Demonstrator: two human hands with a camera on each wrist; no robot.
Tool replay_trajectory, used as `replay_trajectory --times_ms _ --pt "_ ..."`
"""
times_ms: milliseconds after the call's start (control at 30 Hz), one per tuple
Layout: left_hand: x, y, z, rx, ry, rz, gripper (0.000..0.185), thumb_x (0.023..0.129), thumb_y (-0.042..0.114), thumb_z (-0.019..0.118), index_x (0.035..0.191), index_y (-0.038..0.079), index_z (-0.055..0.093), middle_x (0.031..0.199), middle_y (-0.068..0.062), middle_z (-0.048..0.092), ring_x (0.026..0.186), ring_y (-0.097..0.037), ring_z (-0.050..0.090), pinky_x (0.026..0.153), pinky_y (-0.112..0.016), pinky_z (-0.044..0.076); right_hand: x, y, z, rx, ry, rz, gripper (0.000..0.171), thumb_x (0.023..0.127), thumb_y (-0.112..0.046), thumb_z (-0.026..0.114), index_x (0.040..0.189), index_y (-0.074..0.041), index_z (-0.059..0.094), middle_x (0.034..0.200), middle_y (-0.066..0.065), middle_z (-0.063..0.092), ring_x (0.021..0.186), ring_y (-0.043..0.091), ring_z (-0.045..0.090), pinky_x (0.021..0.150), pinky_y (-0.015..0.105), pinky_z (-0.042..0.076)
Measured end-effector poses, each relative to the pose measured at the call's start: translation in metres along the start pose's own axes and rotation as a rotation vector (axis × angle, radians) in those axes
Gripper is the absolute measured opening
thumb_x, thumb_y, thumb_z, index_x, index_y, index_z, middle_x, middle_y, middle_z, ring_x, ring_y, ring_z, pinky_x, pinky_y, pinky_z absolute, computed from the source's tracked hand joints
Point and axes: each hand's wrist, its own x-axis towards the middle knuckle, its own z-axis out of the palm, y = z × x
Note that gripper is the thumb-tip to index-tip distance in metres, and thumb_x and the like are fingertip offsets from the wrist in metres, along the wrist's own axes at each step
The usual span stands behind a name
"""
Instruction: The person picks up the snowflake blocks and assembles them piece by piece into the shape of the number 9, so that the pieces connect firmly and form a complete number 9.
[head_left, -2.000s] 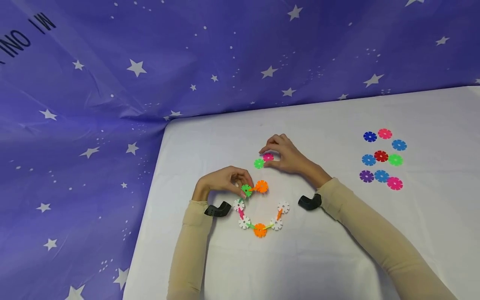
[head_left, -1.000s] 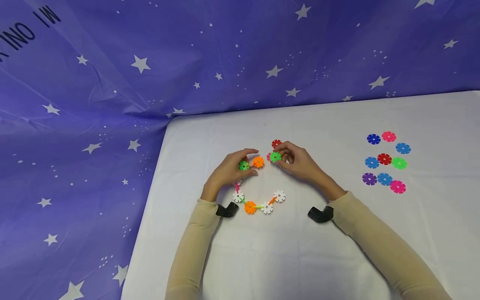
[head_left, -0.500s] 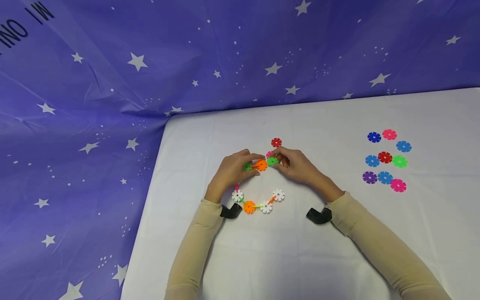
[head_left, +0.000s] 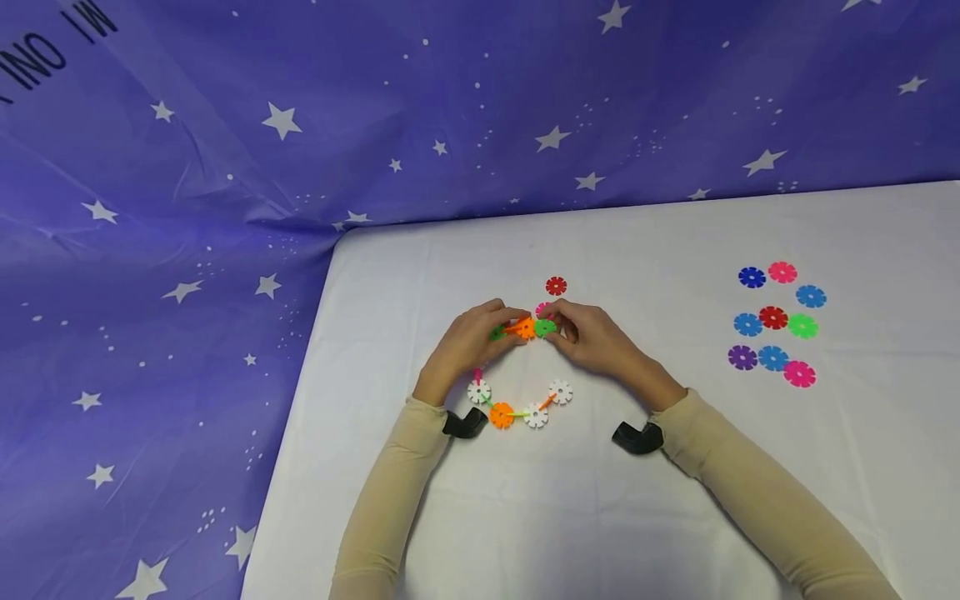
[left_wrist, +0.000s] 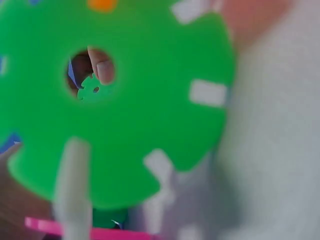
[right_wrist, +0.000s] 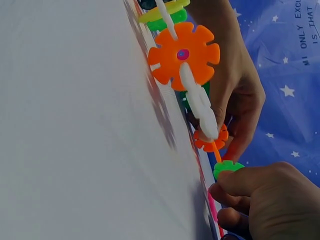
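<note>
I see the left hand (head_left: 468,342) pinching the far end of a chain of discs (head_left: 517,408), its fingers curled round an orange disc (head_left: 525,328) there; the right hand (head_left: 592,333) pinches a green disc (head_left: 546,327) and holds it touching that orange disc; the two hands meet fingertip to fingertip above the white table (head_left: 600,500); the chain curves back toward me, lying between the wrists, white and orange discs in turn; a red disc (head_left: 556,286) lies alone just beyond the hands; a cluster of loose discs (head_left: 776,323) sits well apart to the right; a starry purple cloth (head_left: 225,167) hangs behind the table.
</note>
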Motion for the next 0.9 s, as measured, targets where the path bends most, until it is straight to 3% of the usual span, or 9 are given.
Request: replay_trajectory --times_ms 267,467,633,767,900 --pt "0.0025 0.0024 0.0021 -0.043 -0.009 -0.007 0.040 0.090 0.030 0.072 0.124 0.011 0.067 0.095 -0.001 0.067 0.077 -0.013 0.053 0.076 -0.029 0.048 -0.0004 -0.0029 0.0039 0.003 0.035 -0.046 0.024 0.084 -0.002 0.074 0.104 -0.006 0.063 0.074 0.001 0.059 0.063 0.010 0.048 0.059 0.024 0.044" --pt "0.0040 0.0038 0.0043 -0.151 0.042 -0.002 0.038 0.088 0.025 0.073 0.122 0.008 0.068 0.095 -0.002 0.069 0.078 -0.012 0.057 0.079 -0.030 0.049 -0.0004 -0.0015 0.0067 0.103 0.111 -0.041 0.020 0.081 0.001 0.076 0.097 -0.005 0.065 0.077 0.004 0.065 0.066 0.012 0.054 0.060 0.025 0.047" --pt "0.0055 0.0063 0.0033 -0.168 0.056 -0.016 0.039 0.088 0.026 0.073 0.123 0.009 0.068 0.095 -0.001 0.069 0.079 -0.013 0.057 0.080 -0.031 0.049 -0.0011 0.0003 0.0082 0.152 0.144 -0.032 0.018 0.080 0.002 0.077 0.092 -0.005 0.065 0.079 0.005 0.068 0.065 0.012 0.055 0.060 0.025 0.048" --pt "0.0047 0.0058 0.0018 -0.167 0.041 -0.047 0.040 0.089 0.029 0.073 0.124 0.010 0.067 0.099 -0.002 0.070 0.084 -0.014 0.060 0.083 -0.032 0.050 -0.0010 0.0027 0.0073 0.178 0.123 -0.015 0.020 0.082 -0.002 0.077 0.098 -0.005 0.066 0.082 0.004 0.068 0.067 0.012 0.055 0.062 0.025 0.047" --pt "0.0020 0.0014 -0.0012 -0.149 0.018 -0.117 0.040 0.089 0.032 0.073 0.123 0.012 0.067 0.110 -0.002 0.071 0.091 -0.015 0.062 0.087 -0.034 0.050 -0.0004 0.0063 0.0039 0.105 0.078 -0.007 0.033 0.081 -0.012 0.081 0.110 -0.006 0.065 0.091 0.003 0.066 0.080 0.015 0.055 0.073 0.031 0.047"
